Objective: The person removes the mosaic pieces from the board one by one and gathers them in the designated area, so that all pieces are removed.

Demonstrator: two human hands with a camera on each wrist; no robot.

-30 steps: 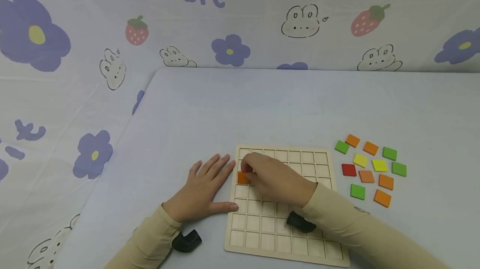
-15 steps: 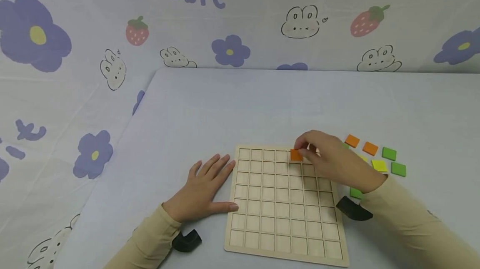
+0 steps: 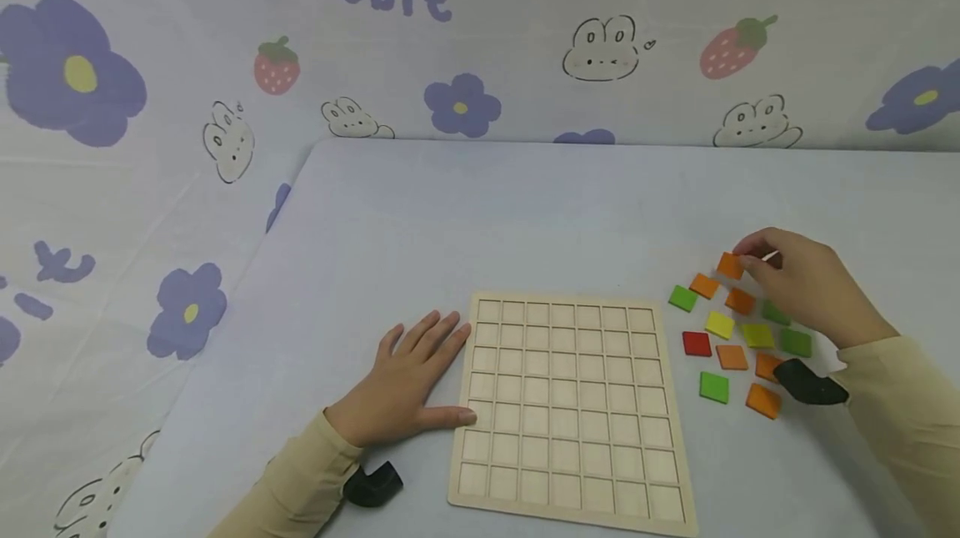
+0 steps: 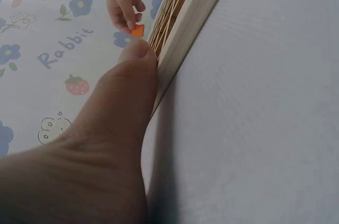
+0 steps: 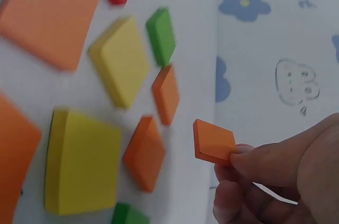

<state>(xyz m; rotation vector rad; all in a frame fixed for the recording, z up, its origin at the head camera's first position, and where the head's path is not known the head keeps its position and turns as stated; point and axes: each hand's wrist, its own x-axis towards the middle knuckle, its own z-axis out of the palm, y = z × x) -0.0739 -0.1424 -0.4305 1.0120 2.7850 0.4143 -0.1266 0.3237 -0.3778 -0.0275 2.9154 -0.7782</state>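
My right hand (image 3: 806,279) pinches an orange square tile (image 5: 213,140) by one edge between thumb and fingers, held above the far side of the loose tiles. Under and around it lie an orange tile (image 3: 704,285), a yellow tile (image 3: 720,324), a red tile (image 3: 697,344) and a green tile (image 3: 714,387), among several more. My left hand (image 3: 405,384) lies flat with spread fingers on the table. Its thumb and index fingertip touch the left edge of a wooden grid board (image 3: 564,404), whose square cells hold no tiles. In the left wrist view the thumb (image 4: 124,86) rests against the board's side.
A white cloth covers the table (image 3: 480,213). Behind and to the left hangs a printed sheet (image 3: 375,54) with flowers, rabbits and strawberries. A black wrist piece (image 3: 373,485) sits at the left cuff, and another black piece (image 3: 810,382) hangs over the nearer tiles at the right cuff.
My right hand has carried the orange tile from the board's left column, over its top edge, rightwards to above the loose tiles. The left hand has stayed in place.
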